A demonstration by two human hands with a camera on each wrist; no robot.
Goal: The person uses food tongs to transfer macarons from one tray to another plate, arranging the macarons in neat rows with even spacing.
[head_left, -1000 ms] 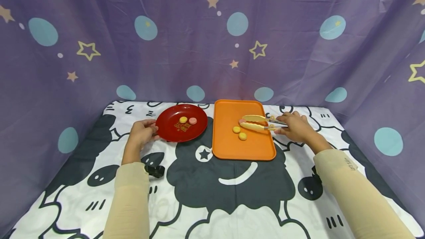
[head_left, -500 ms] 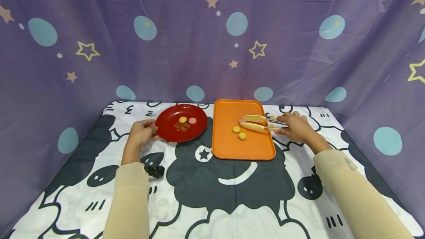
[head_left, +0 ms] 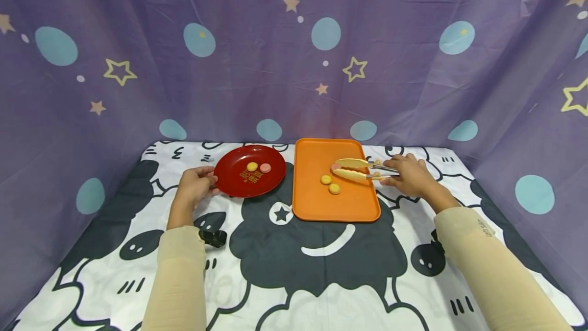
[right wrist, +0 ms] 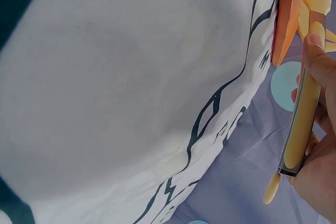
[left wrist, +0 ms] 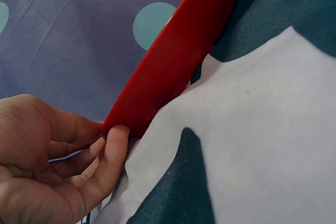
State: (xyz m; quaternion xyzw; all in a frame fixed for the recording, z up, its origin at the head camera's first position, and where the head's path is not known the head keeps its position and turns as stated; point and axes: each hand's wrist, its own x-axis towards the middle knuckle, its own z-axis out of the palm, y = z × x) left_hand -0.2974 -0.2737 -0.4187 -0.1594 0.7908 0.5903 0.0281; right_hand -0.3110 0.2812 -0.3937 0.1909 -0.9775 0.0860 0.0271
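My left hand pinches the left rim of a red plate, thumb above and fingers beneath, as the left wrist view also shows. On the plate lie a yellow round piece and a pink one, like small macarons. My right hand grips yellow-tipped tongs over the right side of an orange tray. A pink piece sits at the tongs' tips, partly hidden; whether they squeeze it I cannot tell. Two yellow pieces lie on the tray nearby.
A black-and-white cartoon cloth covers the table. Purple curtain hangs behind and at both sides. The tray stands just right of the plate. A black wrist device sticks out beside my left sleeve.
Hands, tongs, plate and pieces keep their places. Only the head view has shifted very slightly.
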